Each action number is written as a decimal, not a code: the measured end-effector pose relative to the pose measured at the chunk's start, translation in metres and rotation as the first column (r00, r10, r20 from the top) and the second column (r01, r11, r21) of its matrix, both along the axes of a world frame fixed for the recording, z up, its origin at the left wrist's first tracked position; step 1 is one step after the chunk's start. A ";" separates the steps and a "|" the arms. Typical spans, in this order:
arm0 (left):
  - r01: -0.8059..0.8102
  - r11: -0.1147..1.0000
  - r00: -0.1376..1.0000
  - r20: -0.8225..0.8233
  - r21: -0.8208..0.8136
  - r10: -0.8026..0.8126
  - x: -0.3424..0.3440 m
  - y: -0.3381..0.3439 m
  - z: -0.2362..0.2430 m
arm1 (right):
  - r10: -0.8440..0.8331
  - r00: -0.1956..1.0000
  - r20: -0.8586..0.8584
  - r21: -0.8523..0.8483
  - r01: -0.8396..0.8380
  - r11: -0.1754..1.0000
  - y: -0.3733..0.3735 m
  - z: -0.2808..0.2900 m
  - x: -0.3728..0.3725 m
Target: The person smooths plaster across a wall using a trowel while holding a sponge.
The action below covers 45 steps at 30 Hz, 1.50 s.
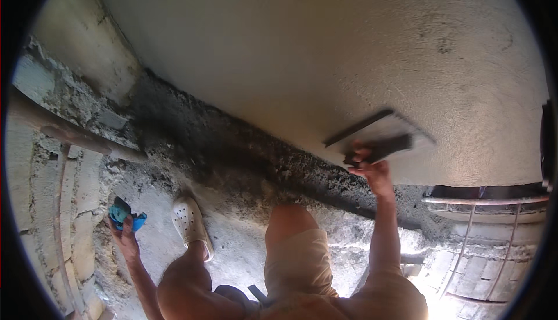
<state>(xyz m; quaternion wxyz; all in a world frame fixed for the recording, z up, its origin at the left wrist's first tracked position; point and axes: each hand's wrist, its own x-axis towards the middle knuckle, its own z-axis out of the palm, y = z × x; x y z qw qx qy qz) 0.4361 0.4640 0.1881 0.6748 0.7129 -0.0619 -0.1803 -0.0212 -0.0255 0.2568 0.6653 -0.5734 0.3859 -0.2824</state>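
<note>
My right hand (370, 169) is closed round the dark handle of a plastering float (390, 145), a rectangular tool blurred by motion. Its flat plate lies against the lower part of a grey-beige plastered wall (261, 58), or so close that no gap shows. Out at the lower left, my left hand (124, 236) grips a blue and teal lump (128, 216), well away from the wall; its exact kind cannot be made out, though it looks soft.
A rough dark ledge (232, 151) runs along the wall's foot. At left a rusty pipe (75, 125) crosses a block wall (35, 186). Metal rails (488, 201) stand at the right. A beige perforated clog (189, 221) covers my foot on the rough ground (232, 244).
</note>
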 end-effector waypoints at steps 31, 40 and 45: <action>0.303 0.913 0.878 0.293 0.272 -0.379 -0.081 -0.196 0.221 | 0.604 0.797 -0.015 -0.516 -0.523 0.678 0.141 0.074 0.290; 0.275 0.934 0.894 0.297 0.230 -0.336 -0.129 -0.191 0.228 | 0.736 0.676 0.033 -0.557 -0.599 0.575 0.166 0.118 0.228; 0.177 0.940 0.895 0.350 0.293 -0.277 -0.127 -0.194 0.235 | 0.680 0.732 -0.043 -0.699 -0.508 0.503 0.177 0.129 0.203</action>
